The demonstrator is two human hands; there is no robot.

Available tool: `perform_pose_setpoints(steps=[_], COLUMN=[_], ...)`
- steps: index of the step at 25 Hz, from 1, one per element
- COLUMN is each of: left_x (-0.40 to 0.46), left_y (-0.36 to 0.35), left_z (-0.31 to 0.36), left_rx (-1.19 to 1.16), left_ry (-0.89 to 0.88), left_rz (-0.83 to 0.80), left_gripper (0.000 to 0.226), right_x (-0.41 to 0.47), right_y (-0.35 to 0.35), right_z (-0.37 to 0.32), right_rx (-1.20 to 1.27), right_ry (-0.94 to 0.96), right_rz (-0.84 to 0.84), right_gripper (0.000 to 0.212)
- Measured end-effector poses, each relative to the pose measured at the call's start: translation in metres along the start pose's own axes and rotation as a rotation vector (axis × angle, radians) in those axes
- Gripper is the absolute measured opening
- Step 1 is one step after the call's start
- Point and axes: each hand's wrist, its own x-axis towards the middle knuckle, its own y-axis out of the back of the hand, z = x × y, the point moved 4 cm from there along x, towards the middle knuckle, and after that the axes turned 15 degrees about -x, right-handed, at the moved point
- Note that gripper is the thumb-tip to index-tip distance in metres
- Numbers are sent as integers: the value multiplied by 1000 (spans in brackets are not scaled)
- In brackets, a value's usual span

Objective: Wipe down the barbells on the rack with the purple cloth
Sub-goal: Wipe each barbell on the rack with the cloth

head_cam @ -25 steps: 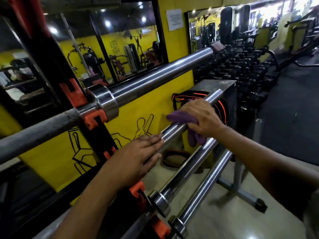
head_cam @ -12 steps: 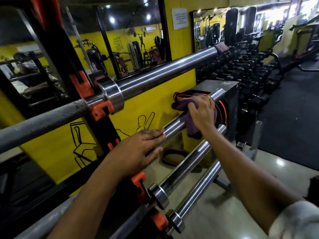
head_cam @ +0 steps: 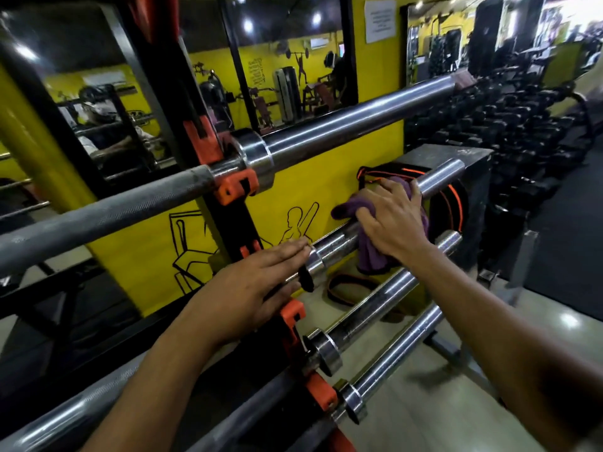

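Dim indoor light, ceiling spots reflected in the mirror (head_cam: 287,60) above the left hand (head_cam: 251,288). Blown-out glare far beyond the right hand (head_cam: 391,220), top corner. Specular streaks on the chrome bar (head_cam: 359,122) above both hands. Forearms dark at the bottom edge. Strong wide-angle bending, soft blurry edges.

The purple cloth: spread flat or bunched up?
Bunched: the purple cloth is draped over the barbell sleeve, crumpled under the right hand.

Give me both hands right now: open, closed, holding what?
Left hand: open, fingers straight, resting on the second barbell.
Right hand: closed on the purple cloth, pressing it around that barbell's sleeve.
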Motion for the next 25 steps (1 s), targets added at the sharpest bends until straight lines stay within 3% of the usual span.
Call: perform_pose_setpoints(steps=[3, 6, 8, 11, 13, 16, 18, 21, 23, 25], left_x=[2, -1, -2, -2, -1, -1, -2, -2, -2, -1], left_y=[2, 3, 3, 3, 4, 4, 3, 4, 5, 6], left_z=[-1, 0, 1, 0, 2, 3, 4, 4, 5, 5], left_rx=[1, 47, 51, 43, 39, 57, 48, 46, 49, 55], left_ry=[-1, 7, 8, 7, 5, 12, 17, 31, 36, 43], left_rz=[63, 101, 99, 99, 116, 116, 103, 95, 102, 120], left_gripper=[55, 53, 53, 55, 54, 53, 54, 52, 50, 49], right_x=[-15, -43, -29, -1, -11, -47, -41, -10, -19, -48], right_y=[-2, -1, -3, -2, 2, -2, -3, -1, -3, -7], right_z=[-41, -75, -49, -5, -31, -81, -61, -17, -36, -74], right_rx=[36, 57, 21, 37, 59, 127, 106, 145, 186, 337], right_ry=[-51, 236, 322, 128, 10, 154, 270, 15, -117, -96], right_rz=[-11, 71, 56, 23, 61, 96, 92, 65, 96, 168], right_gripper=[46, 43, 47, 48, 46, 46, 47, 49, 47, 45])
